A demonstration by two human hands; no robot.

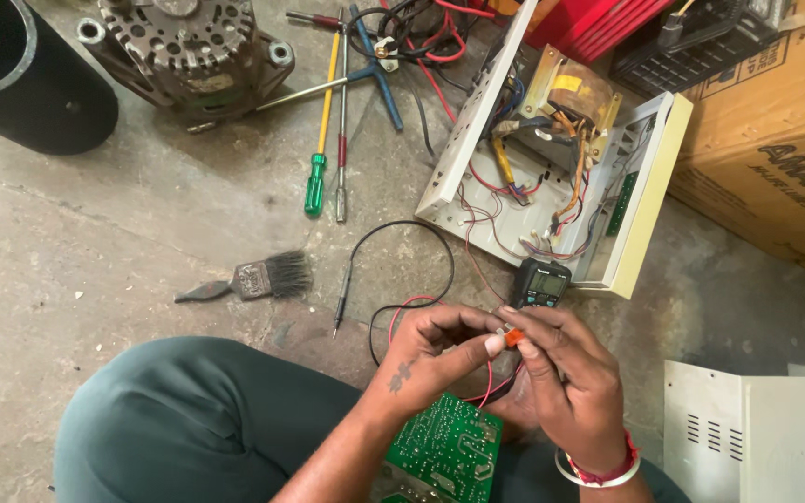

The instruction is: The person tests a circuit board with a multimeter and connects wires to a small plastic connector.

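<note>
Both hands' point(505, 359) grip pinched around orange part point(512, 337)

Bare floor point(95, 242) is lying open to the left, interrupted only by the brush point(258, 278). Ahead, the black test lead point(393, 270) and multimeter point(540, 282) are crowding the approach. The open metal chassis point(552, 177) is blocking the right front; screwdrivers point(328, 140) are lying farther out.

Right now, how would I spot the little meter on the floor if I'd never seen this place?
Find the open white metal case full of wires on the concrete floor. At its near corner, just beyond the person's two hands, lies the meter: a small dark handheld box with a pale grey screen, the only thing there with a display.
</note>
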